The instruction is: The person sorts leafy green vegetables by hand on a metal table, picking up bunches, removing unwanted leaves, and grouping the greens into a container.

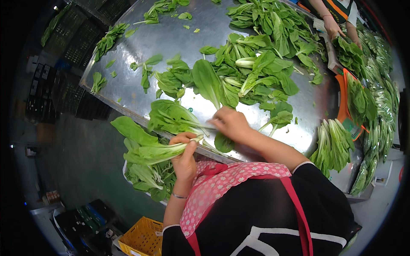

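Observation:
My left hand grips a head of leafy greens by its pale stem end, with the leaves pointing left past the table edge. Just right of that stem end is my right hand, its fingers curled and partly blurred. Whether it pinches anything is unclear. A broad green leaf reaches down to the knuckles of this hand. Another bunch of greens lies on the metal table between the hands and the pile. Under the right wrist shows a round loose leaf.
A large pile of greens spreads across the table. Below my left hand stands a container of leaves. At right are stacked greens, an orange scale, bagged greens and a co-worker's hands. A yellow crate sits on the floor.

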Demonstrator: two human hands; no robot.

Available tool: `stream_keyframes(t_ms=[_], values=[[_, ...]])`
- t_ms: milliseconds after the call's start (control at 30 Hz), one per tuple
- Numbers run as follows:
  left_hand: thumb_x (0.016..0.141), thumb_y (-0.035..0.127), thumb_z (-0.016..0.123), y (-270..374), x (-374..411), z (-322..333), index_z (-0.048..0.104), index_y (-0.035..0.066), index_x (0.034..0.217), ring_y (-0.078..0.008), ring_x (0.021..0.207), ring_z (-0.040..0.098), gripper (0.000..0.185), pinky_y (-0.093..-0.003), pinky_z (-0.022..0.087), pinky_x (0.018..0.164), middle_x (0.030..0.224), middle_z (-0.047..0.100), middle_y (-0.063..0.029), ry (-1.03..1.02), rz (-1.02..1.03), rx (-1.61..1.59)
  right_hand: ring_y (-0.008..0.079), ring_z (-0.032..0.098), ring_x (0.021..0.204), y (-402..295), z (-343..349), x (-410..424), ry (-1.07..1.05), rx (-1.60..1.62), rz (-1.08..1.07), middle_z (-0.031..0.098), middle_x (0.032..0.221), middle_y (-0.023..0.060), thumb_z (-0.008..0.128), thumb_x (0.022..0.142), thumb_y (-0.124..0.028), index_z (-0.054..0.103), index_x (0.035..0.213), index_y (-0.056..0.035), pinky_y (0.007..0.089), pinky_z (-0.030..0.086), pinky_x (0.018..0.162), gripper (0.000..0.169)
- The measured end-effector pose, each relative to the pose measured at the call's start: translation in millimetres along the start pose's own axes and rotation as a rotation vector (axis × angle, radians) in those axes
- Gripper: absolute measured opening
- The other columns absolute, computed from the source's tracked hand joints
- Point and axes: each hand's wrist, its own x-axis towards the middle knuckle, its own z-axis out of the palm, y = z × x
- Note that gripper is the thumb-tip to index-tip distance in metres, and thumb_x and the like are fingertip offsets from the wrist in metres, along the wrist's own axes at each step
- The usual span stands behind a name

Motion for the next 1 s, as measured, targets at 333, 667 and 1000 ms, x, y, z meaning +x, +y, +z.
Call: stream_keyframes(t_ms=[333, 667, 1000], values=[[0.08, -0.008, 0.057, -7, -6, 5, 0.047, 0.003, 0.089, -0.0153, 0.084, 0.053, 0.017, -0.0269, 0.044, 0.077, 0.093, 0.055, -0.0103, -0.167, 0.005, 0.173, 0.0215, 0.06, 0.052, 66, -57, 25, 0.158, 0.233, 0.617, 0.061, 0.059, 0.0123, 0.065, 0.079, -0.035, 0.061, 0.065, 0.0025, 0.0325, 0.047, 0.052, 0.04], [0.083, 0.006, 0.062, -19, 19, 21, 0.051, -0.002, 0.108, -0.0138, 0.083, 0.056, 0.028, -0.0266, 0.049, 0.066, 0.093, 0.057, -0.0086, -0.048, -0.267, 0.155, 0.0134, 0.054, 0.063, 11, -34, -10, -0.118, 0.834, 0.279, 0.058, 0.079, 0.0065, 0.059, 0.087, -0.017, 0.052, 0.101, 0.0009, 0.0251, 0.045, 0.057, 0.023], [0.085, 0.01, 0.062, -50, 26, -9, 0.057, 0.002, 0.102, -0.0118, 0.078, 0.055, 0.019, -0.0259, 0.046, 0.066, 0.094, 0.059, -0.0046, 0.092, -0.21, 0.149, 0.0317, 0.059, 0.079, 47, -74, 53, -0.042, -0.156, -0.033, 0.053, 0.105, 0.0132, 0.062, 0.077, -0.016, 0.053, 0.114, -0.0089, 0.0398, 0.048, 0.068, 0.039]])
